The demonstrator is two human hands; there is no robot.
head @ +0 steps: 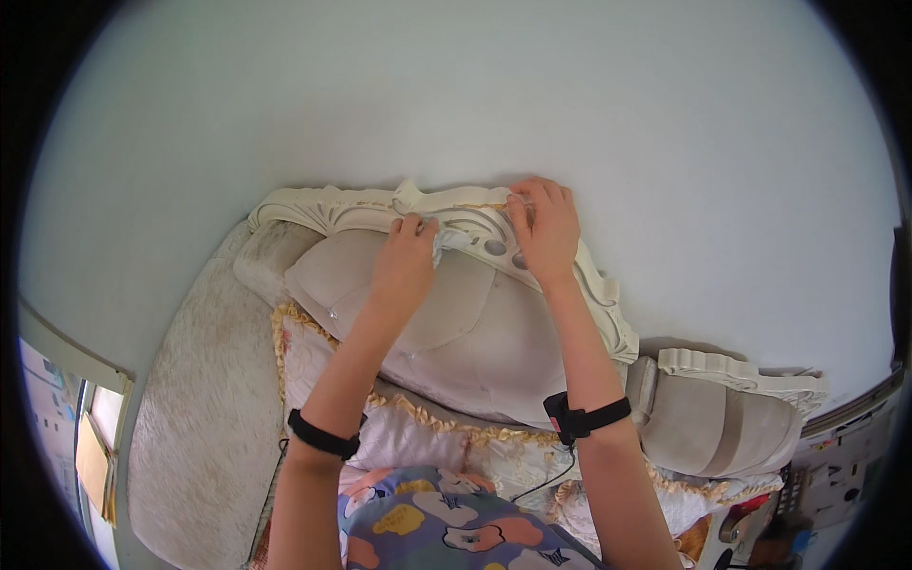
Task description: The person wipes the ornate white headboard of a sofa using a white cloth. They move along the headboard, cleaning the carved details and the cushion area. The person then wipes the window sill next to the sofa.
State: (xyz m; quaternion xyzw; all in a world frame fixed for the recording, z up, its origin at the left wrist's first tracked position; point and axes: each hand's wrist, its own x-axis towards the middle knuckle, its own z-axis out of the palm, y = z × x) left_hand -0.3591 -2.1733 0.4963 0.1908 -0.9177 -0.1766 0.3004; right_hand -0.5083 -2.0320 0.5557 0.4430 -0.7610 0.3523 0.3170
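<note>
A carved cream frame [363,203] tops the padded backrest [513,342] of a sofa. My left hand [407,256] is closed on a crumpled white cloth or tissue [449,242] at the lower edge of the carving, left of its round openings. Its fingertips are partly hidden behind the hand. My right hand [548,228] rests on the carved frame to the right of the cloth, fingers bent over the top edge and thumb apart; no separate object shows in it. Brownish worn patches show along the carving between and left of the hands.
A pale wall [456,92] rises behind the sofa. Ruffle-edged cushions [413,434] lie below the backrest, with a padded arm [206,399] at the left. Another carved, padded section [719,427] stands at the right. A thin black cable [548,486] hangs from the right arm's strap.
</note>
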